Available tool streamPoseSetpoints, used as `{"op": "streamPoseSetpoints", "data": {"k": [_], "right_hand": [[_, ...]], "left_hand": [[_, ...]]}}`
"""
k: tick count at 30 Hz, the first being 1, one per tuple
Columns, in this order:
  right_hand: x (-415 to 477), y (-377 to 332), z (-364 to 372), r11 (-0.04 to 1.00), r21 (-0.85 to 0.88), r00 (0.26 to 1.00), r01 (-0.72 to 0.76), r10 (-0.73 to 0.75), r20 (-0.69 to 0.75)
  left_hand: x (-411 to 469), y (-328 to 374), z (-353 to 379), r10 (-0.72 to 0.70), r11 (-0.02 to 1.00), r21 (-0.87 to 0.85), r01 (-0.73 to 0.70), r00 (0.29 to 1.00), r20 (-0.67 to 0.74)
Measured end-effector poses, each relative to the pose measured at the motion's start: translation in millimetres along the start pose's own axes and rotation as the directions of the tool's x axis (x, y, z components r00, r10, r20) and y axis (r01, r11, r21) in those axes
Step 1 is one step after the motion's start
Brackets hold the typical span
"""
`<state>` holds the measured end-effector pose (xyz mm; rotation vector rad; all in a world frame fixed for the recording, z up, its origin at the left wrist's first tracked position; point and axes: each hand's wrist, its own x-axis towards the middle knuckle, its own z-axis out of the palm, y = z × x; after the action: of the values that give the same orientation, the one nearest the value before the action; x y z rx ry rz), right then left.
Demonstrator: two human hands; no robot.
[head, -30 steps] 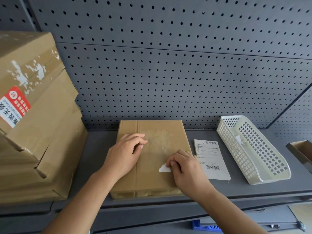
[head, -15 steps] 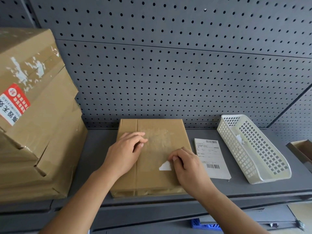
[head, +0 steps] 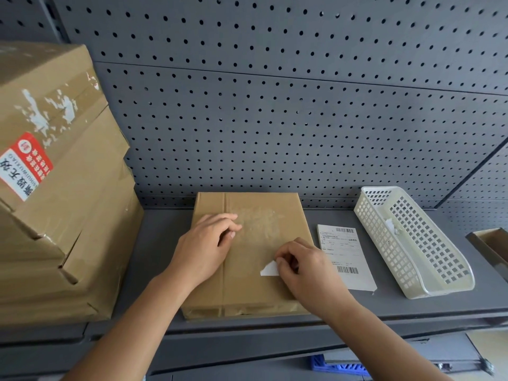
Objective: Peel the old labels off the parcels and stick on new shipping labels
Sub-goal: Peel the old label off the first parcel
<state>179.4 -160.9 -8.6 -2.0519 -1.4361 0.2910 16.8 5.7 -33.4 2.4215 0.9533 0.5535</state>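
Pinching the right edge of the small white triangular label scrap [head: 268,270], the right hand [head: 308,273] sat nearest it, while the left hand [head: 203,248], fingers loosely bent and holding nothing, pressed the flat brown cardboard parcel [head: 247,292] on the grey metal shelf [head: 398,306].

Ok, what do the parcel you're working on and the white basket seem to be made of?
Parcel: brown cardboard, matte, creased along its front edge. Basket: off-white plastic by its look, smooth with a slight sheen, moulded in a grid of square holes.
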Motion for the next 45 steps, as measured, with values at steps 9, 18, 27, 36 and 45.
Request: {"op": "streamPoseSetpoints", "data": {"k": [9, 18, 27, 36, 45], "right_hand": [[20, -25, 0, 0.875, -0.477, 0.981, 0.085, 0.011, 0.194], [31, -43, -10, 0.823, -0.555, 0.942, 0.120, 0.082, 0.325], [26, -20, -19, 0.978, -0.207, 0.961, -0.035, 0.090, 0.263], [14, -10, -8, 0.971, -0.224, 0.983, 0.082, -0.042, 0.177], [8, -11, -26, 0.992, -0.091, 0.941, 0.092, -0.056, 0.333]], "left_hand": [[-2, 1, -1, -0.006, 1.000, -0.010, 0.006, 1.000, 0.000], [-3, 1, -1, 0.003, 1.000, -0.019, -0.004, 1.000, -0.011], [-2, 2, -2, 0.003, 1.000, -0.019, -0.003, 1.000, -0.003], [-2, 2, -3, -0.002, 1.000, -0.013, 0.002, 1.000, 0.011], [-3, 2, -4, -0.002, 1.000, -0.012, 0.002, 1.000, 0.016]]}}
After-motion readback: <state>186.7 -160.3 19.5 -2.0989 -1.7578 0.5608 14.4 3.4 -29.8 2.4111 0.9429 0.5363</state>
